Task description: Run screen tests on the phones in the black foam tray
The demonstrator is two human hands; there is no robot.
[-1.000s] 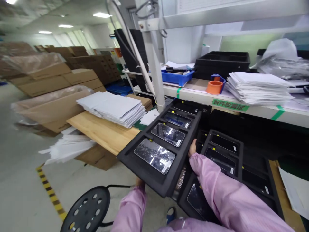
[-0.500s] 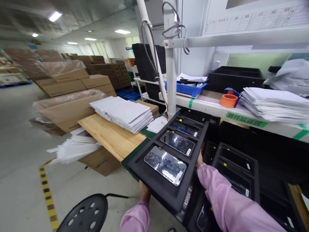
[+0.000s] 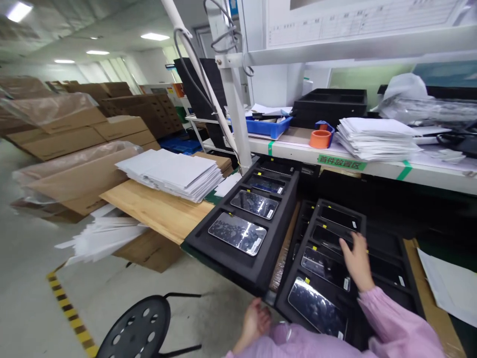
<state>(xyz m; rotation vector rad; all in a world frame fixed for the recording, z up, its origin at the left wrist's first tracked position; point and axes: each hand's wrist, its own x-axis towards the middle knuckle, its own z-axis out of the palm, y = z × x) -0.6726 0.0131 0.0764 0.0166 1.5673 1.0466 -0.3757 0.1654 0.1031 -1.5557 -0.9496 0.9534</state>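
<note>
The fingers (image 3: 360,241) of the right hand (image 3: 357,261) are spread, thumb well apart, over a long rectangular black foam tray (image 3: 295,269); they pinch nothing, and whether the tips touch it I cannot tell. The left hand (image 3: 257,320) is curled loosely near the front of the bench; whether those fingers close on anything I cannot tell.

The tray under the right hand shows four panels in its slots, all lying flat. They are glossy dark glass rectangles with rounded corners, yellow tabs and small white labels; the nearest panel (image 3: 316,307) has a mottled, reflective face.

Just left, a second deep black foam tray (image 3: 271,251) rests on the dark green bench (image 3: 211,198), free of both hands and so apparently already set down. Its panels are likewise seated, the front one (image 3: 238,232) silver-edged and speckled. The right-hand tray lies flat, not lifted, so any handling of it seems left to do.

Beyond, a thick stack of white paper sheets (image 3: 169,171) covers part of a pale wooden board (image 3: 156,209). On the white shelf behind stand an orange tape roll (image 3: 320,139) and a blue plastic bin (image 3: 265,128).
</note>
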